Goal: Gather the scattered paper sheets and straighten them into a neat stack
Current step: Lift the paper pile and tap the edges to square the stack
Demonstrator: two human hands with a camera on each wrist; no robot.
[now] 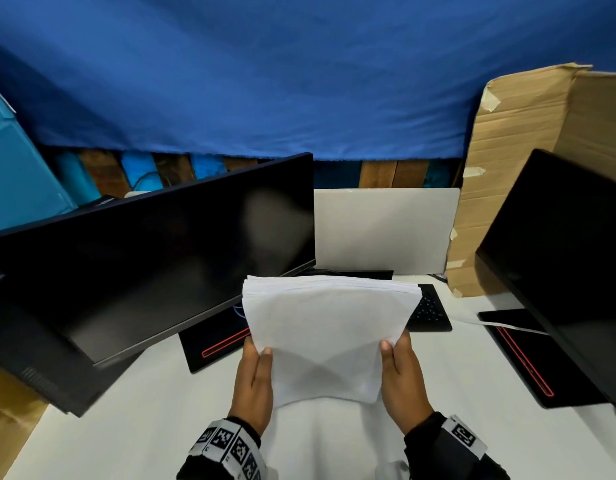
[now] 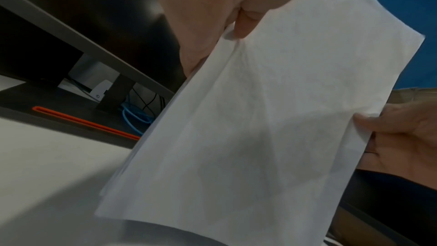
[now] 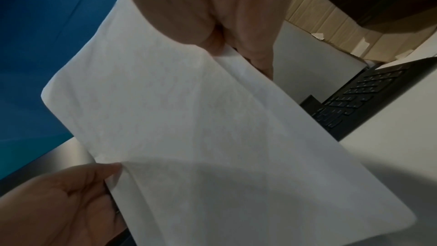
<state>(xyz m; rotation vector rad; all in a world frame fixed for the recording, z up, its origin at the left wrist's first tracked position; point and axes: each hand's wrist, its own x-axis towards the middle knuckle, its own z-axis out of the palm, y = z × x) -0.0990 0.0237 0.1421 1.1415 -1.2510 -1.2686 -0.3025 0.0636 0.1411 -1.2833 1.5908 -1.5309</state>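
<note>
A sheaf of white paper sheets (image 1: 329, 336) stands tilted above the white desk (image 1: 133, 420), its lower edge lifted just off the surface. My left hand (image 1: 256, 365) grips its left edge, thumb on the front face. My right hand (image 1: 398, 362) grips the right edge the same way. The top edges are fanned slightly. The left wrist view shows the sheets (image 2: 272, 122) pinched by my left hand (image 2: 236, 31), with the right hand (image 2: 387, 130) at the far edge. From the right wrist, the sheets (image 3: 189, 128) fill the frame between my right hand (image 3: 241, 51) and left hand (image 3: 78, 190).
A dark monitor (image 1: 154, 251) stands at the left, its base (image 1: 213, 344) marked with a red line. Another monitor (image 1: 563, 258) is at the right. A black keyboard (image 1: 429, 310) lies behind the paper. Cardboard (image 1: 514, 150) leans at the back right.
</note>
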